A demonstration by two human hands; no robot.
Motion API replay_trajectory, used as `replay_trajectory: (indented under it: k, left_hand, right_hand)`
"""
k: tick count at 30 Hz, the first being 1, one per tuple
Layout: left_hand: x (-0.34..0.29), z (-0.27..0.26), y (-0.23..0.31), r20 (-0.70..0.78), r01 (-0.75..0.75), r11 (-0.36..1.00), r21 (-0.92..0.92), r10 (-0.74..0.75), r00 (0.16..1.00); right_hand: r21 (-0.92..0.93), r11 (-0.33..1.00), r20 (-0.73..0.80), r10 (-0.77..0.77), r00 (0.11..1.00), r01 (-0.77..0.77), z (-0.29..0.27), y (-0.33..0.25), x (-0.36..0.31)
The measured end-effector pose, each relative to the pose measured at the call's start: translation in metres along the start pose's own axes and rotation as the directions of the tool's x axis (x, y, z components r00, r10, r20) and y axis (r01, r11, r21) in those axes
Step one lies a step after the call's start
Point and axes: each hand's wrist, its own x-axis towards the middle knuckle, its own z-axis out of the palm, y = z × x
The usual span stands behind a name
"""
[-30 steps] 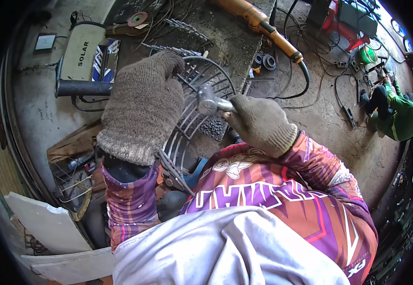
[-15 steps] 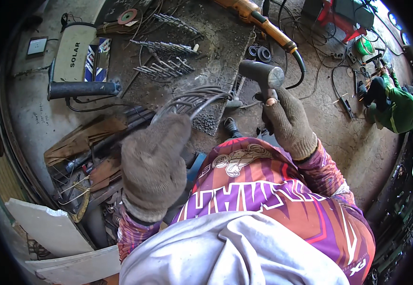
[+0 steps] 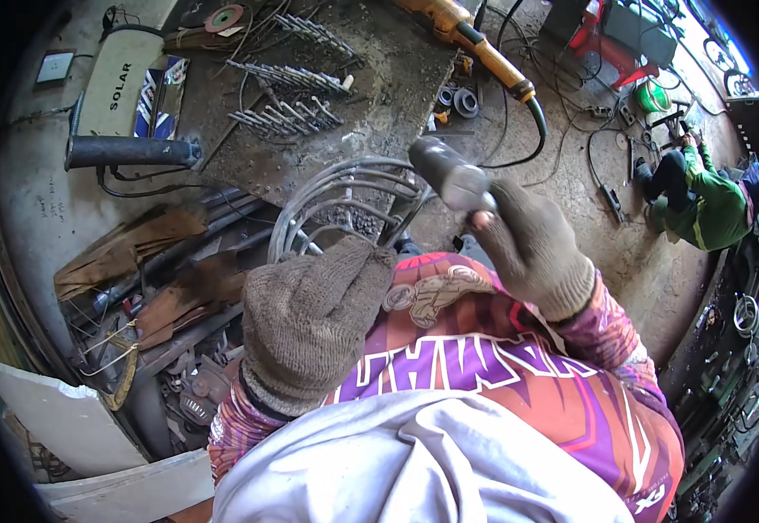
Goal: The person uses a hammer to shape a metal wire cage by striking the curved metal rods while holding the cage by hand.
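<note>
My right hand (image 3: 536, 253), in a brown knit glove with a bare fingertip showing, is closed on a hammer (image 3: 449, 174). Its thick, cylindrical grey head is tilted, and the hand hides most of the handle. A bundle of bent grey metal rods (image 3: 305, 193) curves in wide loops over the near edge of the worktable. My left hand (image 3: 314, 318), gloved alike, is closed at the near end of these loops, its fingertips hidden from view. The hammer head hangs just right of the loops, seemingly apart from them.
On the dirty worktable (image 3: 370, 96) lie rows of short metal rods (image 3: 283, 118) and a grinding disc (image 3: 222, 17). A yellow power tool (image 3: 475, 44) is at the far edge. Scrap and boards (image 3: 65, 410) crowd the left. A co-worker in green (image 3: 706, 205) crouches at right, among cables.
My left hand has shifted right, and the rod loops show wider and rounder. The hammer head has come lower and nearer, tilting more. Sparks beside the co-worker no longer show.
</note>
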Motion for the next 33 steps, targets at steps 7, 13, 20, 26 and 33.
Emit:
replay_trajectory:
  k: [7,13,20,26,33]
  left_hand:
    - [0.012,-0.006,0.005,0.021,0.093,0.984,-0.153,-0.091,0.996]
    - [0.004,0.0,0.002,0.003,0.012,0.995,-0.1,-0.012,1.0]
    - [0.003,-0.001,0.0,-0.002,0.064,0.992,-0.109,-0.064,0.998]
    - [-0.015,0.002,-0.005,-0.054,-0.015,0.999,0.042,0.017,0.998]
    - [-0.037,0.009,-0.01,-0.235,0.011,0.985,0.174,0.031,0.972]
  right_hand:
    - [-0.048,0.994,-0.006,-0.099,0.995,0.098,-0.003,-0.003,-0.006]
    - [0.098,0.993,-0.043,0.063,0.997,-0.059,-0.009,-0.01,0.003]
    - [-0.193,0.98,0.026,0.058,0.998,-0.052,0.005,0.004,-0.003]
    - [0.667,0.702,0.014,0.324,0.946,-0.25,0.002,0.016,-0.005]
    - [0.612,0.653,0.223,0.398,0.89,-0.446,0.037,0.053,0.043]
